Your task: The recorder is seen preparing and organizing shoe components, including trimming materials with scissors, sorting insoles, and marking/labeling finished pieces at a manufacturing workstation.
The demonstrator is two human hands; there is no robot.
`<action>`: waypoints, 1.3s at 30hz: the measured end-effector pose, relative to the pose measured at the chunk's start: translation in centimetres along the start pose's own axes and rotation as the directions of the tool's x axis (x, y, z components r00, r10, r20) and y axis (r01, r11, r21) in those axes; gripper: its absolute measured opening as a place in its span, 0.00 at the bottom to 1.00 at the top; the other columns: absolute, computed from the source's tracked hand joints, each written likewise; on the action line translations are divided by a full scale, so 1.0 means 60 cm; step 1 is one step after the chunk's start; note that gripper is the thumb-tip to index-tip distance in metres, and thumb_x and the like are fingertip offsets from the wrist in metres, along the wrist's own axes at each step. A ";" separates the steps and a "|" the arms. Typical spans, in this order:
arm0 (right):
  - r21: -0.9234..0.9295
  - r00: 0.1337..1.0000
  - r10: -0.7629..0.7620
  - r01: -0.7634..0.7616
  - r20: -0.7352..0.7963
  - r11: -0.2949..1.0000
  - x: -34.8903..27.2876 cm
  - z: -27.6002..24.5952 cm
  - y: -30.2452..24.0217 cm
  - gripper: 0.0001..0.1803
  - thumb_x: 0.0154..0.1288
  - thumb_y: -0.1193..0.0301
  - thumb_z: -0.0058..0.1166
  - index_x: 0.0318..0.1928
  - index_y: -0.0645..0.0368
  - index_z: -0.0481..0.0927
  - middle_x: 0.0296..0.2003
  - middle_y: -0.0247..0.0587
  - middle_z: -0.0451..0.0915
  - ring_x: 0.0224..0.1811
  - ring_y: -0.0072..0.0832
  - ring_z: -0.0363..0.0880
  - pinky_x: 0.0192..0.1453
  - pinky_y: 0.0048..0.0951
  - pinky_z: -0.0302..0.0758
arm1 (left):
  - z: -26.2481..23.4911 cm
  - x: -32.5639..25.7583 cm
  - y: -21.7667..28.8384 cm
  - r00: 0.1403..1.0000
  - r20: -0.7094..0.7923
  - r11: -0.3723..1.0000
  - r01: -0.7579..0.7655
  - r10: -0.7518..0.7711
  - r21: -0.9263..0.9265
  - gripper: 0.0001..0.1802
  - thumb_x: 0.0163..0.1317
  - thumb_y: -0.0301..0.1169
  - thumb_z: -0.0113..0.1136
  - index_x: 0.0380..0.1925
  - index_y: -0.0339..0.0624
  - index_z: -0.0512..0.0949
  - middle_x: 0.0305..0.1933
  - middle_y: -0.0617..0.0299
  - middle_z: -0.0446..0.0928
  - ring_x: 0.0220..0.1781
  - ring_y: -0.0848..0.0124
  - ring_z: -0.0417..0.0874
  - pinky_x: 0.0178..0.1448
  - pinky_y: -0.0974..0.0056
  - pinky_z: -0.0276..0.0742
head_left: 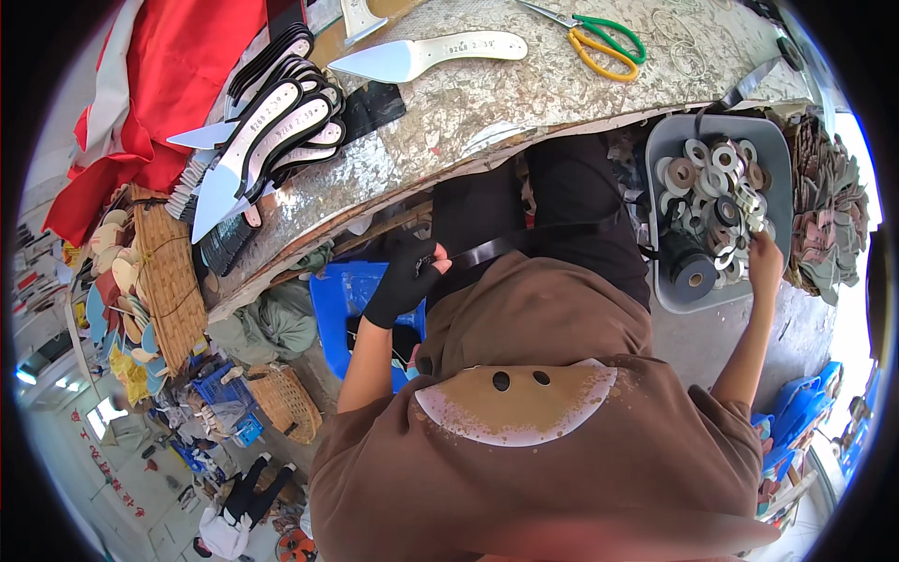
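Note:
In a black fingerless glove, my left hand [412, 279] is closed on one end of a shiny black strip [487, 251]. The strip runs to the right across my lap, over the dark trousers. To the right, a grey plastic bin [660, 150] holds many small tape rolls [724, 156] in white, brown and black. A larger black roll [693, 273] lies near its front end. My bare right hand [766, 260] reaches over the bin's right rim, with its fingers bunched against the rolls. What those fingers pinch, if anything, is too small to make out.
On the worn workbench [468, 112] lie stacked curved white-and-black pieces [281, 122], a single such piece [431, 54] and scissors [604, 47] with green and yellow handles. A blue container [342, 290] stands left of my legs. Flat cut pieces [829, 206] are stacked beyond the bin.

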State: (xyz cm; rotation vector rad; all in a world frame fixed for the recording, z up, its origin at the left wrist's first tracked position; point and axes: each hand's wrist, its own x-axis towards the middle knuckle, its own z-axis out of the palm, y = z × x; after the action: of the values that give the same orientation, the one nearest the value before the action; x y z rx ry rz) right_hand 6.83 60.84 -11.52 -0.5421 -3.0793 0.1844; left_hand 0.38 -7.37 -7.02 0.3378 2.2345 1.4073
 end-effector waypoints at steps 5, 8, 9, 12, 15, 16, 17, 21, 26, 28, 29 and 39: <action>0.077 1.000 0.009 -0.009 0.002 0.997 0.016 -0.111 -0.210 0.17 0.67 0.59 0.59 0.49 0.57 0.83 0.34 0.45 0.84 0.34 0.36 0.84 0.42 0.34 0.77 | -0.007 0.010 0.042 0.999 -0.044 0.999 -0.014 0.015 0.035 0.06 0.61 0.28 0.62 0.31 0.37 0.76 0.28 0.64 0.74 0.33 0.75 0.74 0.40 0.67 0.71; 0.624 0.952 -0.243 0.305 -0.185 0.720 0.011 -0.113 -0.437 0.11 0.68 0.73 0.55 0.48 0.60 0.83 0.40 0.41 0.84 0.42 0.30 0.81 0.48 0.29 0.75 | 0.015 0.058 0.105 0.980 -0.073 0.975 -0.171 0.183 0.145 0.08 0.60 0.32 0.64 0.31 0.40 0.79 0.27 0.55 0.80 0.29 0.60 0.81 0.35 0.60 0.73; 0.685 0.915 -0.344 0.390 -0.213 0.615 -0.009 -0.124 -0.522 0.13 0.67 0.73 0.54 0.51 0.59 0.82 0.46 0.43 0.82 0.49 0.34 0.80 0.54 0.31 0.74 | 0.029 0.079 0.126 0.967 -0.083 0.953 -0.218 0.239 0.210 0.09 0.58 0.35 0.64 0.32 0.41 0.80 0.28 0.54 0.81 0.30 0.56 0.82 0.36 0.59 0.74; 0.900 0.706 -0.702 0.361 -0.093 0.245 -0.038 -0.078 -0.664 0.17 0.71 0.65 0.49 0.54 0.61 0.76 0.43 0.49 0.80 0.45 0.38 0.80 0.50 0.33 0.75 | 0.050 0.140 0.199 0.944 0.023 0.853 -0.307 0.328 0.422 0.12 0.56 0.40 0.65 0.33 0.44 0.82 0.29 0.53 0.82 0.31 0.52 0.83 0.37 0.55 0.76; 0.977 0.761 -0.622 -0.214 0.183 0.025 -0.056 -0.003 -0.688 0.17 0.73 0.59 0.52 0.41 0.64 0.77 0.21 0.27 0.71 0.22 0.16 0.66 0.26 0.23 0.64 | 0.008 0.183 0.234 0.915 0.152 0.743 -0.393 0.373 0.541 0.15 0.54 0.44 0.65 0.34 0.45 0.83 0.30 0.53 0.82 0.33 0.53 0.84 0.39 0.53 0.78; 0.978 0.752 -0.626 -0.184 0.206 0.102 -0.057 0.001 -0.683 0.17 0.72 0.60 0.55 0.37 0.65 0.77 0.21 0.25 0.70 0.23 0.13 0.64 0.26 0.22 0.63 | -0.015 0.193 0.240 0.899 0.168 0.735 -0.429 0.404 0.526 0.16 0.53 0.45 0.65 0.34 0.46 0.83 0.31 0.54 0.82 0.34 0.53 0.84 0.40 0.52 0.78; 0.977 0.711 -0.671 -0.114 0.207 0.180 -0.058 0.000 -0.672 0.17 0.71 0.61 0.56 0.35 0.65 0.77 0.20 0.24 0.70 0.23 0.13 0.64 0.26 0.22 0.63 | -0.043 0.196 0.253 0.939 0.097 0.778 -0.329 0.330 0.535 0.16 0.55 0.45 0.64 0.35 0.47 0.83 0.33 0.54 0.83 0.37 0.54 0.84 0.41 0.51 0.78; 0.944 0.629 -0.706 -0.181 0.327 0.276 -0.074 -0.028 -0.653 0.12 0.69 0.67 0.58 0.33 0.65 0.78 0.21 0.26 0.75 0.22 0.12 0.68 0.24 0.20 0.66 | -0.133 0.325 0.180 0.861 -0.060 0.416 -0.182 0.506 0.891 0.14 0.60 0.40 0.59 0.42 0.46 0.82 0.38 0.56 0.80 0.42 0.57 0.82 0.43 0.51 0.78; 0.947 0.682 -0.657 -0.251 0.321 0.203 -0.081 -0.038 -0.658 0.07 0.71 0.72 0.55 0.38 0.65 0.78 0.25 0.31 0.79 0.21 0.14 0.71 0.24 0.18 0.68 | -0.170 0.387 0.124 0.926 -0.121 0.018 0.123 0.357 0.992 0.17 0.56 0.29 0.55 0.46 0.48 0.80 0.37 0.53 0.80 0.40 0.52 0.83 0.41 0.48 0.78; 0.985 0.705 -0.689 -0.104 0.169 0.136 -0.075 -0.017 -0.649 0.06 0.70 0.74 0.55 0.40 0.65 0.78 0.29 0.32 0.79 0.23 0.14 0.73 0.26 0.18 0.69 | -0.177 0.367 0.122 0.824 -0.150 0.204 0.043 0.546 0.978 0.18 0.58 0.30 0.55 0.49 0.50 0.79 0.35 0.53 0.80 0.38 0.52 0.84 0.42 0.49 0.78; 0.997 0.706 -0.708 0.051 0.006 0.059 -0.067 -0.014 -0.650 0.06 0.69 0.76 0.56 0.43 0.66 0.78 0.32 0.33 0.79 0.25 0.15 0.75 0.28 0.18 0.71 | -0.180 0.354 0.130 0.716 -0.229 0.384 -0.060 0.660 0.921 0.17 0.59 0.30 0.56 0.50 0.50 0.79 0.34 0.54 0.80 0.38 0.54 0.84 0.41 0.52 0.78; 0.974 0.636 -0.767 0.110 0.084 0.199 0.067 -0.187 -0.788 0.09 0.69 0.70 0.58 0.40 0.64 0.78 0.24 0.31 0.77 0.25 0.15 0.78 0.25 0.21 0.73 | -0.071 0.209 0.148 0.537 -0.407 0.540 -0.111 0.739 0.834 0.13 0.52 0.25 0.64 0.40 0.48 0.80 0.36 0.59 0.79 0.37 0.57 0.82 0.39 0.57 0.77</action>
State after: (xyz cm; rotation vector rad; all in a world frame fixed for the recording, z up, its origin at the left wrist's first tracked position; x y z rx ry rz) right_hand -12.67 19.39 5.12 0.7007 -2.5703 2.2570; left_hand -12.92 -1.16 -0.80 0.8355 3.6308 0.7769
